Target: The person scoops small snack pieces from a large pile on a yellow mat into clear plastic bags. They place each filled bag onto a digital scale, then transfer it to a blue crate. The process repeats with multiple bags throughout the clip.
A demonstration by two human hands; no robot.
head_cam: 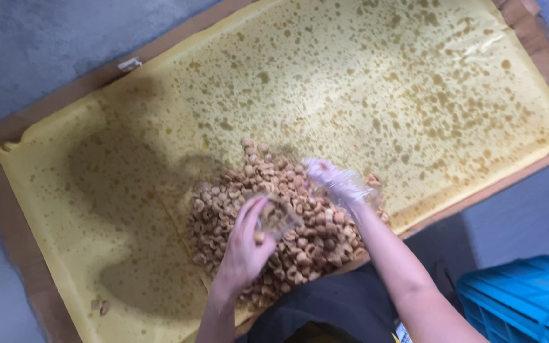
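Observation:
A heap of small brown ring-shaped fried pieces [287, 209] lies on oil-stained yellow paper [363, 82] that covers a brown board [7, 209]. My left hand [244, 248] is bare and rests over the near side of the heap, its fingers closed around a small clear container [279, 216] with a few pieces in it. My right hand [337, 181] wears a thin clear plastic glove and sits on the right part of the heap, fingers spread among the pieces.
Grey floor [39, 38] surrounds the board. A blue plastic crate [522, 298] stands at the lower right. Two stray pieces [100, 305] lie on the paper at the lower left. A dark garment [332, 305] fills the bottom centre.

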